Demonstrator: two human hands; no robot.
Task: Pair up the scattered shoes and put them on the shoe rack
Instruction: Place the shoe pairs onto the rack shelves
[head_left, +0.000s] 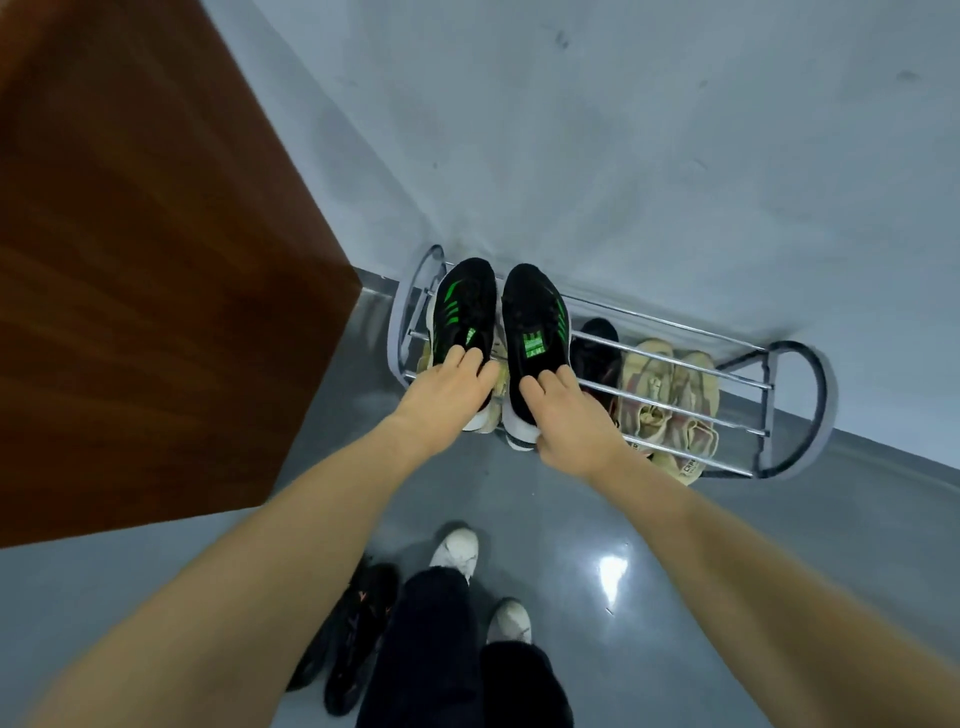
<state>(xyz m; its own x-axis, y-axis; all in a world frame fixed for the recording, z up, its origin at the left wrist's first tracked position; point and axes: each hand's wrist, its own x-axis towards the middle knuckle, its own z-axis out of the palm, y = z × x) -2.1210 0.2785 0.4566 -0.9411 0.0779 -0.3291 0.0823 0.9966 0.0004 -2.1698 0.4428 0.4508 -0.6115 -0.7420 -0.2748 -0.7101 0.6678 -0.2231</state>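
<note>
The 2 black sneakers with green stripes, the left sneaker (464, 306) and the right sneaker (532, 332), sit side by side on the top of the metal shoe rack (795, 395). The left hand (447, 400) grips the left one's heel and the right hand (569, 421) grips the other's heel. Tan shoes (670, 400) lie on the lower shelf, and a black pair (348, 639) waits on the gray floor (649, 597).

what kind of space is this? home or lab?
Likely a home entryway or hallway corner. A chrome shoe rack stands against a plain grey wall, beside a brown wooden panel, perhaps a door or cabinet. A black pair of shoes lies on the glossy grey floor.
</note>
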